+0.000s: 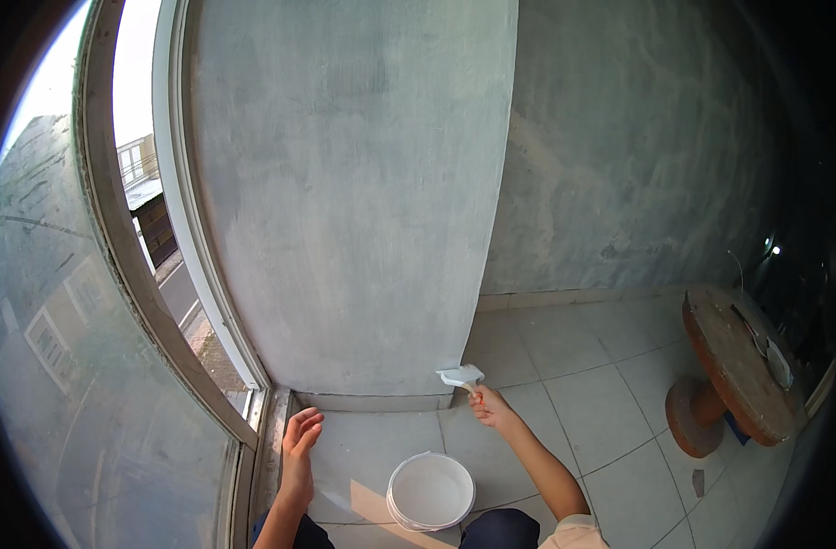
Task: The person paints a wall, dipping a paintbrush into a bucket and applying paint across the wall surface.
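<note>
My right hand (491, 408) is closed round the handle of a paintbrush (463, 375). The white brush head meets the lower right corner of a grey-white wall section (354, 201), just above its base. To the left, my left hand (299, 446) is raised in front of the wall's foot, fingers loosely bent and apart, holding nothing. Between my forearms a white bucket (392, 508) stands on the tiled floor, with white paint (431, 487) inside.
A framed glass pane (97, 348) stands at the left beside an open gap onto a street. At the right is a round wooden spool-like table (729, 357) with small items on top. Behind it runs a darker grey wall (628, 156). My knees (500, 529) are close to the bucket.
</note>
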`<control>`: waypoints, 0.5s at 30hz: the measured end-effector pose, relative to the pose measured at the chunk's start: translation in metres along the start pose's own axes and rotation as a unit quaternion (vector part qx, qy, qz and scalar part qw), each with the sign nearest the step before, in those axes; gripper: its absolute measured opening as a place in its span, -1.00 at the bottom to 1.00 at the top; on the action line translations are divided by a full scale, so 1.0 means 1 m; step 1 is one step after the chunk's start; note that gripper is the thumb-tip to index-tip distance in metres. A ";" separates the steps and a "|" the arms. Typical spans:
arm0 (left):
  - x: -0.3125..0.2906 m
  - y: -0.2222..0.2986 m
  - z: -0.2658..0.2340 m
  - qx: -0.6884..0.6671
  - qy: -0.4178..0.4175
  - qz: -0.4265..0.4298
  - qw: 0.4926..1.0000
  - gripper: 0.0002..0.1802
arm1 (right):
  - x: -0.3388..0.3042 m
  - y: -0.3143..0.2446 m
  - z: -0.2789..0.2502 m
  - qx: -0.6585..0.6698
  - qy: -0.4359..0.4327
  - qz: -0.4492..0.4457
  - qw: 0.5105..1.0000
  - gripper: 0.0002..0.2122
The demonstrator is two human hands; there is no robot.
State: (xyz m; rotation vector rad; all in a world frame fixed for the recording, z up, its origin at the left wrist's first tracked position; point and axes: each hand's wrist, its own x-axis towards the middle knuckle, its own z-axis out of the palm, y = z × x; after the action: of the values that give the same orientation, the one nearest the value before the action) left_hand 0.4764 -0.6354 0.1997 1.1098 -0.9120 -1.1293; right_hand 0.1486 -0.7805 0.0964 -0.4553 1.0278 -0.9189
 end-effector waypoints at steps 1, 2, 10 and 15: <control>0.000 -0.001 0.001 -0.001 -0.001 0.000 1.000 -0.64 | -0.015 -0.002 0.003 0.010 0.000 -0.006 1.000 -0.86; 0.001 -0.001 0.004 -0.003 -0.006 -0.001 1.000 -0.64 | -0.022 0.000 -0.002 0.011 0.002 -0.009 1.000 -0.86; 0.003 -0.002 0.009 -0.020 -0.026 0.004 0.999 -0.65 | 0.019 0.010 -0.012 0.024 -0.018 0.057 0.998 -0.89; 0.002 -0.009 0.002 -0.017 -0.031 -0.007 0.999 -0.65 | -0.024 -0.086 0.073 0.073 -0.039 0.039 0.996 -0.95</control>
State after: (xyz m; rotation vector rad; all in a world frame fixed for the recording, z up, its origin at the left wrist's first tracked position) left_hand 0.4731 -0.6383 0.1919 1.0594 -0.9318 -1.1924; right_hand 0.1706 -0.8155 0.2045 -0.3243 0.8957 -0.8927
